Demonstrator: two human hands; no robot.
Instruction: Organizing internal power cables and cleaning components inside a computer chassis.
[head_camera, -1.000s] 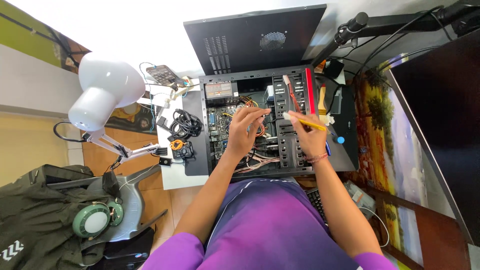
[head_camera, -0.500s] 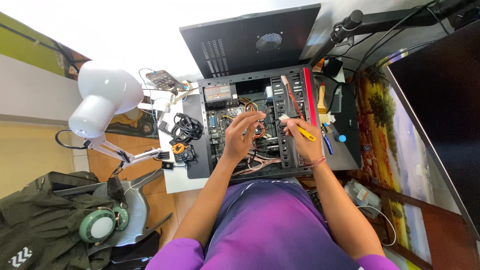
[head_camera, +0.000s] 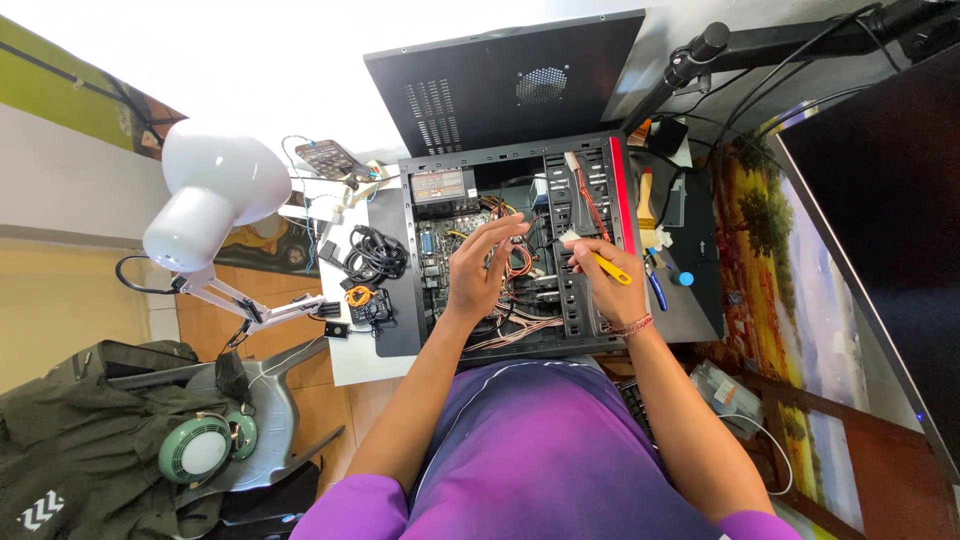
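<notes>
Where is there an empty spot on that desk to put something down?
The flat black side panel behind the open computer case is bare. The dark mat right of the case has room near its front edge. Left of the case, coiled cables crowd the white desk; inside, wires and both hands fill it.

open computer case (head_camera: 415, 262) lying flat, interior crowded. orange-red cable bundle (head_camera: 520, 265) tangled mid-case, blocks way between left hand (head_camera: 478, 268) and right hand (head_camera: 598, 272). drive bay rack (head_camera: 590, 190) walls off right side of case. small free pocket near top centre of case, dark. removed side panel (head_camera: 500, 85) closes off far edge. white desk lamp (head_camera: 205, 200) overhangs left approach. black cable coil (head_camera: 375, 255) just beside left case wall. monitor arm (head_camera: 700, 55) crosses upper right.
</notes>
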